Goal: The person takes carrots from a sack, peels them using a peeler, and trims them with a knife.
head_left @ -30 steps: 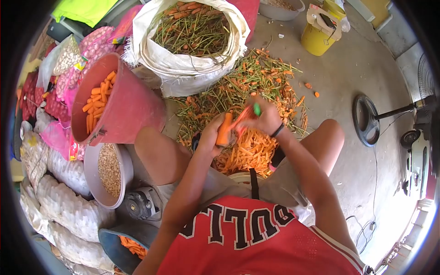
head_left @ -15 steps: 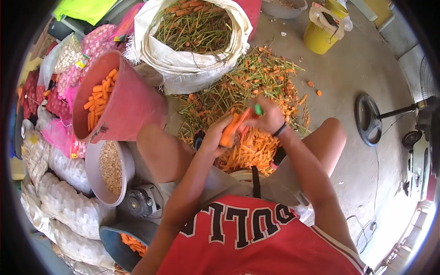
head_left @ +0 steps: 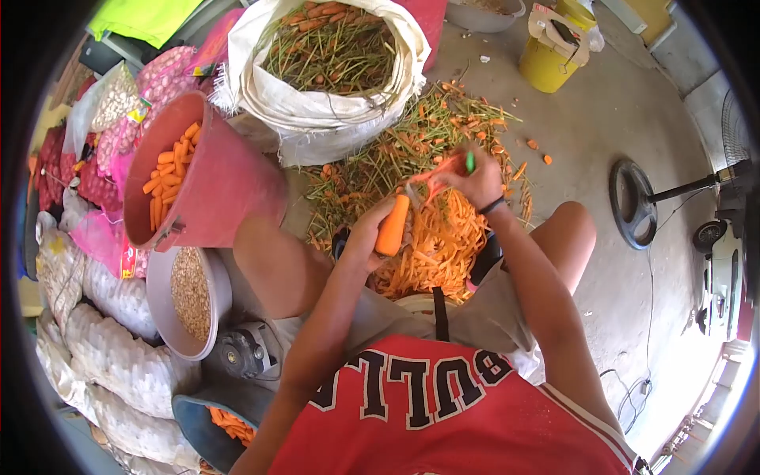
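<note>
Between my knees, my left hand (head_left: pixel 370 235) is closed around a peeled-looking carrot (head_left: pixel 393 226), held tilted with its upper end pointing away from me. My right hand (head_left: pixel 478 180) grips a peeler (head_left: pixel 431 179) with red and green parts, its head just beyond the carrot's top and apart from my left fingers. Below both hands lies a heap of orange carrot peelings (head_left: pixel 439 253). Behind it, green stems and carrot ends (head_left: pixel 427 134) are spread over the floor.
A white sack (head_left: pixel 332 127) of stems stands ahead. At left are a red tub (head_left: pixel 237 182) of carrots, a basin (head_left: pixel 222 293) of pale pieces, a blue tub (head_left: pixel 190 419) and filled sacks (head_left: pixel 119 348). A yellow bucket (head_left: pixel 545 70) and a fan base (head_left: pixel 631 207) are at right.
My right hand has moved to the right and away from the carrot with the peeler. My left hand still holds the carrot, now more fully visible.
</note>
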Demonstrator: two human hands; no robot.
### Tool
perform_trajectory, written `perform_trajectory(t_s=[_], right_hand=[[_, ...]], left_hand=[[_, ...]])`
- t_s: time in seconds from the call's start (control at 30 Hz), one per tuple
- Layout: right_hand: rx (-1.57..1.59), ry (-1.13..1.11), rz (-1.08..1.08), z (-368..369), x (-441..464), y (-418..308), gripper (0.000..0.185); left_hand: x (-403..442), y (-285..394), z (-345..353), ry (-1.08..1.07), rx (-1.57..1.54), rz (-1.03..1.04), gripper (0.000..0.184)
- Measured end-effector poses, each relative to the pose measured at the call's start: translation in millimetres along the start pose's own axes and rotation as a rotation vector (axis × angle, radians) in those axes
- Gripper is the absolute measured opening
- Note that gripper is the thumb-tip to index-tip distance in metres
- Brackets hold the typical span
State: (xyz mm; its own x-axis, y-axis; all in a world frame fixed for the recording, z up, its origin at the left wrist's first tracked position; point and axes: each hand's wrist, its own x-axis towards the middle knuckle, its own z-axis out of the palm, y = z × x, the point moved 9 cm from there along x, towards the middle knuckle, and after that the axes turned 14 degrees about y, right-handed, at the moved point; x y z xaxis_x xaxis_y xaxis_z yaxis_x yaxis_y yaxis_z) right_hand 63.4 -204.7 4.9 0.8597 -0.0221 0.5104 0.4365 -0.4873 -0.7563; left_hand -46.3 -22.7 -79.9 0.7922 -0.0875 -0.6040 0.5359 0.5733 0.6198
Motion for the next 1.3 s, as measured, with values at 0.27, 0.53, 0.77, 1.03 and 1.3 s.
perform_trajectory(t_s=[0.27, 0.53, 0.77, 1.03, 1.3], right_hand=[[-0.13, -0.106, 0.1, 6, -2, 10, 0.063], [-0.198, -0.541, 0.354, 66, -72, 60, 0.064], [-0.226, -0.656, 0.313, 72, -85, 51, 0.047], [0.016, -0.444, 0.082, 52, -62, -46, 0.077], [0.056, -0.371, 0.09, 54, -53, -48, 0.078]], left_hand=[[-5, -2, 2, 0.086, 0.058, -0.016, 0.034], [5, 21, 2, -0.012, -0.214, 0.076, 0.032], [17, 26, -24, 0.123, -0.306, 0.159, 0.027], [21, 25, -27, 0.065, -0.34, 0.194, 0.026], [7, 20, 0, 0.005, -0.312, 0.179, 0.025]])
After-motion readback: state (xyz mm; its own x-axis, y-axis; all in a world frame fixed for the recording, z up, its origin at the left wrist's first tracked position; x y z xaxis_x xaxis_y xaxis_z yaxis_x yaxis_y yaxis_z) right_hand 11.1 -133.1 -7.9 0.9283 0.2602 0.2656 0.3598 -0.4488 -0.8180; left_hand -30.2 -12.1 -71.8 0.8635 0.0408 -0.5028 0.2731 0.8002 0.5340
